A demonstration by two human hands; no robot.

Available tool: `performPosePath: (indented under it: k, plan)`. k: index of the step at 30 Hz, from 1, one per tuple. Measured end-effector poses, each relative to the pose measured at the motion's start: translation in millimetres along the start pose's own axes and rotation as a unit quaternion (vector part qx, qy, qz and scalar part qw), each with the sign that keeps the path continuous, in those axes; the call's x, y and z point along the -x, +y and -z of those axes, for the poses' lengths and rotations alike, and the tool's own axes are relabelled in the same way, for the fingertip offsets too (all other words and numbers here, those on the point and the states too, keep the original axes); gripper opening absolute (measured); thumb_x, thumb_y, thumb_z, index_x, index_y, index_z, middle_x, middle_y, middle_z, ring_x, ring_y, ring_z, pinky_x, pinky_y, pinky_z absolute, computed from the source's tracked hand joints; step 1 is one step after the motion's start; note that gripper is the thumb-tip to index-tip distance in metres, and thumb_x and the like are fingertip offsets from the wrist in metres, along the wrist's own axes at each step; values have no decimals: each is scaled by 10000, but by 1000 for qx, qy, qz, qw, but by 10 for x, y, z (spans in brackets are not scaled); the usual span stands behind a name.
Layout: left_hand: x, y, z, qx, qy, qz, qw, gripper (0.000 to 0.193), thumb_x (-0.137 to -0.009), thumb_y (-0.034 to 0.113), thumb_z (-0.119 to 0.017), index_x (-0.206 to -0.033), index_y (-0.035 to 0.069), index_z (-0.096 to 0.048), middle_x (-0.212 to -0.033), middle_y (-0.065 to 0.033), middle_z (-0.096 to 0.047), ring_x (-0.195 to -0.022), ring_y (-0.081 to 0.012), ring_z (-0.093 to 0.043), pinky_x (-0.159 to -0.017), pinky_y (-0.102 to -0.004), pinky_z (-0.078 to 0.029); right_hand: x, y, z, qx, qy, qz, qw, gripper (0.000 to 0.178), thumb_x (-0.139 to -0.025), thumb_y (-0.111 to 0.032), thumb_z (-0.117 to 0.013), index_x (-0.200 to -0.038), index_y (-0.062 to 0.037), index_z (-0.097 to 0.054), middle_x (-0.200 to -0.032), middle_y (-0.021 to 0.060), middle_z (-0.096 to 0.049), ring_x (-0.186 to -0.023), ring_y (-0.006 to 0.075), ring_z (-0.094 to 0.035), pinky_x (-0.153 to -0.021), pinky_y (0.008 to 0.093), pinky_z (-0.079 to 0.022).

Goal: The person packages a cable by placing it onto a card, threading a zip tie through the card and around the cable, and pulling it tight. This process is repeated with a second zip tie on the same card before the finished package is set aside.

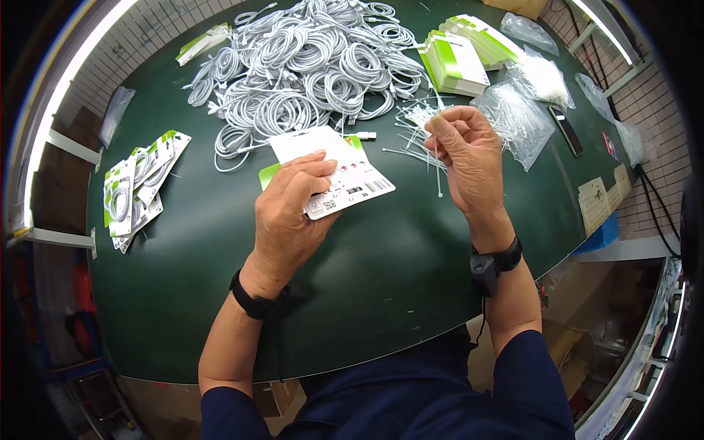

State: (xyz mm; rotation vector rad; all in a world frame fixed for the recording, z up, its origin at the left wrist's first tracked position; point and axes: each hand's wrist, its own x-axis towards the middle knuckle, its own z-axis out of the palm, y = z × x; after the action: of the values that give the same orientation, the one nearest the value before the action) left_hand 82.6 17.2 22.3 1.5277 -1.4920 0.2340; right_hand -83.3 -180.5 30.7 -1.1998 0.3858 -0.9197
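My left hand (293,192) is closed round a white and green packaging card (350,182), its printed back turned up. A white cable plug (364,136) pokes out at the card's far edge; the rest of that cable is hidden beneath. To the right, my right hand (469,150) pinches a thin white cable tie (440,185), whose end hangs below the fingers. Just beyond that hand lies a loose pile of cable ties (418,117), partly spilling from a clear plastic bag (529,139).
A large heap of coiled white cables (308,66) covers the far middle of the green table (367,279). Carded cables (139,183) lie at the left. Stacks of green and white cards (458,62), a dark phone-like device (566,130) and paper sheets (605,198) are at the right.
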Motion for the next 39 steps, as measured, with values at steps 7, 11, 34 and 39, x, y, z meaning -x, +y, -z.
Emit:
performPosePath:
  k: [7, 11, 34, 39]
  plan:
    - [-41, -29, -42, 3, -24, -35, 999, 379, -668, 32, -868, -877, 39, -552, -1064, -124, -724, -1104, -354, -682, -901, -410, -567, 73, 47, -129, 23, -41, -87, 995, 215, -920, -112, -744, -1088, 3, -673, -906, 70, -711, -736, 100, -644, -661, 209, -508]
    - [-55, -38, -47, 10, -29, -52, 998, 387, -659, 32, -867, -870, 39, -543, -1057, -123, -724, -1099, -353, -684, -896, -412, -568, 88, 30, -165, 33, -53, -114, 992, 238, -928, -103, -731, -1127, 14, -676, -939, 84, -712, -758, 109, -652, -681, 214, -519]
    - [5, -50, -5, 53, 25, -81, 995, 319, -665, 43, -846, -859, 34, -593, -980, -97, -699, -1032, -322, -709, -828, -386, -595, 410, -95, -491, 259, -189, 283, 904, 195, -787, 99, -776, -931, -7, -697, -882, 134, -728, -805, 208, -697, -690, 298, -544]
    - [29, -59, -13, 47, 24, -79, 995, 322, -655, 44, -847, -859, 30, -598, -981, -97, -698, -1030, -320, -709, -826, -384, -595, 414, -54, -474, 249, -185, 279, 908, 226, -761, 80, -801, -930, -29, -698, -887, 125, -745, -801, 217, -718, -671, 292, -565]
